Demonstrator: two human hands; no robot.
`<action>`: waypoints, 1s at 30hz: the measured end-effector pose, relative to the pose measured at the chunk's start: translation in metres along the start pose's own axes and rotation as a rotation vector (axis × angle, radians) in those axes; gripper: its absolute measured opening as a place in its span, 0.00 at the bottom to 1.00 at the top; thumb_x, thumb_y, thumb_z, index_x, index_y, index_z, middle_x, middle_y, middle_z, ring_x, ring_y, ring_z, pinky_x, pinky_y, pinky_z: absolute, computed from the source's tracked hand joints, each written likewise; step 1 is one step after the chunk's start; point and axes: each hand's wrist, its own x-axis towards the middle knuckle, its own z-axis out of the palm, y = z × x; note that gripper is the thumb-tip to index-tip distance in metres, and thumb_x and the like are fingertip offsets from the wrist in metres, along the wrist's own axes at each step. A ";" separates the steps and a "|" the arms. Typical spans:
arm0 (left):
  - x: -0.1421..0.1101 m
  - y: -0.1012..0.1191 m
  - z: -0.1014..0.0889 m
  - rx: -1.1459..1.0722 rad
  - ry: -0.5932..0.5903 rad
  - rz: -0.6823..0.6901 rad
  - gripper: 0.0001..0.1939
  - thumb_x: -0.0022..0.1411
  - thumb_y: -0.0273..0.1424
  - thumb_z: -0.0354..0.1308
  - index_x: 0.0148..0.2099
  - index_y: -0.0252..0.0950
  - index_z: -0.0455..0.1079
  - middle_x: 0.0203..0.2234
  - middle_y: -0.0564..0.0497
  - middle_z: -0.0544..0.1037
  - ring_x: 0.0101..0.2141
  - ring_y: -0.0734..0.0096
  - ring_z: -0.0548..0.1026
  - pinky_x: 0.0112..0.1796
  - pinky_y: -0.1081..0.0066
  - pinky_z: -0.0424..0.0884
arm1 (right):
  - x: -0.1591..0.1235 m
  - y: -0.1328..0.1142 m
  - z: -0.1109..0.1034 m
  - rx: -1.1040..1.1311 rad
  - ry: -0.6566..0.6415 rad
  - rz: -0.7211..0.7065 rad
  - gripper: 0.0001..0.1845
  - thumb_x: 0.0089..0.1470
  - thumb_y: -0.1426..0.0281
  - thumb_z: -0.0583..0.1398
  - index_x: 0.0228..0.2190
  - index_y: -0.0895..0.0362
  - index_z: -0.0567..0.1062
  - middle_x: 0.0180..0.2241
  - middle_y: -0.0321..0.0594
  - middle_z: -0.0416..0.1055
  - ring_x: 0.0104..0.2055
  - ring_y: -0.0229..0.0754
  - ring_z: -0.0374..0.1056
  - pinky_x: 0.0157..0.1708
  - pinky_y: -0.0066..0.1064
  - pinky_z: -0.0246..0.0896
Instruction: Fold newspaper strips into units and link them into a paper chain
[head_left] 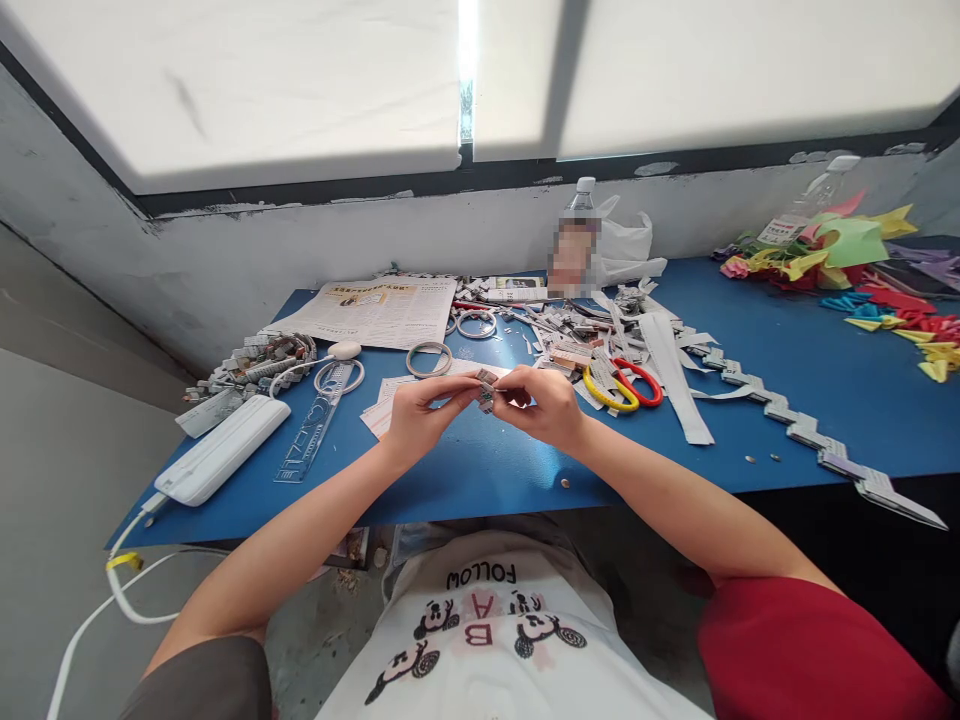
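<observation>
Over the front middle of the blue table, both hands pinch one small folded newspaper piece (486, 392) between them. My left hand (427, 412) grips its left side with thumb and fingertips. From the right, my right hand (541, 402) closes on its other side, and the curled fingers hide part of it. Printed paper sheets (379, 408) lie under and behind the left hand. Scissors with yellow and red handles (622, 385) rest just right of the right hand. A grey ring, perhaps a tape roll (429, 358), lies behind the left hand.
The blue table (757, 440) holds a newspaper (375, 312), a heap of cut strips (600, 325), and a long zigzag paper chain (806, 430). At left are a white power strip (223, 450) and a clear ruler (309, 435). Bottles (574, 240) and colourful folded paper (847, 245) stand behind.
</observation>
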 end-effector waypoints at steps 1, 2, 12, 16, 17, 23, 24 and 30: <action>0.001 0.001 0.000 -0.031 -0.014 -0.031 0.09 0.54 0.36 0.65 0.36 0.39 0.79 0.37 0.48 0.82 0.39 0.60 0.80 0.43 0.64 0.77 | 0.000 0.000 0.000 -0.018 0.010 -0.025 0.03 0.53 0.75 0.58 0.30 0.55 0.68 0.21 0.33 0.72 0.18 0.31 0.63 0.20 0.23 0.59; 0.001 0.001 0.001 -0.069 -0.030 -0.068 0.10 0.53 0.36 0.66 0.37 0.38 0.78 0.37 0.48 0.82 0.39 0.61 0.80 0.44 0.64 0.77 | 0.001 0.001 0.000 -0.042 0.012 -0.042 0.03 0.53 0.75 0.58 0.30 0.55 0.68 0.21 0.33 0.72 0.18 0.31 0.64 0.20 0.23 0.59; 0.008 0.003 0.001 -0.154 -0.074 -0.356 0.14 0.48 0.40 0.69 0.31 0.35 0.75 0.29 0.49 0.79 0.34 0.65 0.77 0.38 0.67 0.73 | 0.001 0.001 0.002 -0.178 -0.072 -0.066 0.02 0.52 0.73 0.58 0.28 0.56 0.71 0.18 0.31 0.72 0.18 0.32 0.65 0.21 0.24 0.56; 0.009 0.003 0.002 -0.191 -0.080 -0.423 0.14 0.47 0.39 0.70 0.31 0.35 0.75 0.29 0.50 0.79 0.34 0.64 0.77 0.40 0.67 0.73 | 0.000 0.001 0.004 -0.149 -0.107 -0.046 0.03 0.52 0.72 0.58 0.29 0.56 0.72 0.18 0.32 0.73 0.18 0.32 0.65 0.22 0.24 0.57; 0.009 0.002 0.002 -0.214 -0.087 -0.448 0.14 0.46 0.39 0.70 0.30 0.35 0.75 0.28 0.50 0.79 0.34 0.64 0.77 0.40 0.67 0.73 | -0.001 0.001 0.004 -0.148 -0.125 -0.024 0.03 0.52 0.72 0.57 0.29 0.56 0.72 0.19 0.33 0.73 0.18 0.32 0.65 0.22 0.24 0.57; 0.011 0.000 0.002 -0.334 -0.124 -0.563 0.12 0.47 0.38 0.70 0.29 0.34 0.75 0.27 0.51 0.77 0.33 0.67 0.75 0.41 0.65 0.73 | -0.003 0.001 0.004 -0.057 -0.212 0.160 0.03 0.51 0.71 0.58 0.29 0.56 0.73 0.20 0.34 0.72 0.20 0.34 0.65 0.24 0.27 0.59; 0.012 0.000 0.002 -0.361 -0.109 -0.586 0.12 0.47 0.37 0.70 0.29 0.34 0.76 0.27 0.51 0.77 0.33 0.67 0.75 0.42 0.65 0.72 | -0.002 0.001 0.004 0.015 -0.222 0.228 0.03 0.52 0.71 0.58 0.29 0.56 0.73 0.20 0.34 0.72 0.20 0.35 0.65 0.24 0.27 0.60; 0.017 -0.008 -0.001 -0.585 -0.017 -0.730 0.11 0.45 0.35 0.71 0.28 0.34 0.76 0.28 0.51 0.76 0.33 0.71 0.73 0.44 0.64 0.71 | 0.008 0.000 0.002 0.693 -0.249 0.719 0.13 0.55 0.59 0.61 0.34 0.57 0.72 0.24 0.35 0.71 0.22 0.35 0.67 0.24 0.30 0.64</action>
